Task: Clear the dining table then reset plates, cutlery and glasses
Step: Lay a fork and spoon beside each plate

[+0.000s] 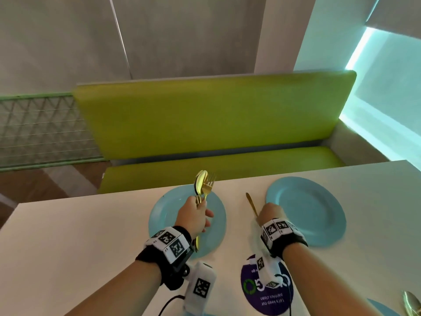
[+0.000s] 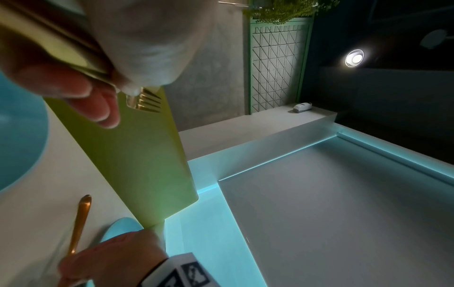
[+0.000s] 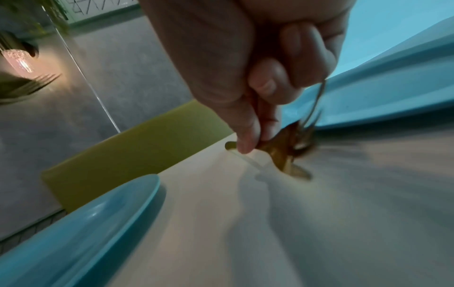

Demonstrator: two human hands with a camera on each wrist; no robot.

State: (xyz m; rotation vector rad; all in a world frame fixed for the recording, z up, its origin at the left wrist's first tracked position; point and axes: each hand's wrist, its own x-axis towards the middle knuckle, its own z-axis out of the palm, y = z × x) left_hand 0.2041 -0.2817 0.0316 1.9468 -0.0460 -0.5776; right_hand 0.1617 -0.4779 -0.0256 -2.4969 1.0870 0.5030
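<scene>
My left hand (image 1: pixel 196 215) grips a bundle of gold cutlery (image 1: pixel 203 185), a spoon and a fork among it, heads up above the left blue plate (image 1: pixel 164 215). The fork's tines (image 2: pixel 145 103) poke out past my fingers (image 2: pixel 93 101). Between the two plates, my right hand (image 1: pixel 271 213) pinches a gold cutlery piece (image 1: pixel 251 204) low on the white table (image 1: pixel 79 236), its handle pointing away from me. The right wrist view shows that piece (image 3: pixel 287 157) blurred at the tabletop under my right hand (image 3: pixel 258 97); I cannot tell its kind. The right blue plate (image 1: pixel 307 208) lies bare.
A green bench (image 1: pixel 205 119) runs along the table's far edge. A purple round sticker (image 1: pixel 266 293) is on the table near me. At the bottom right corner another blue plate (image 1: pixel 382 307) carries a spoon (image 1: pixel 412 304). A mesh railing (image 1: pixel 41 131) stands at the left.
</scene>
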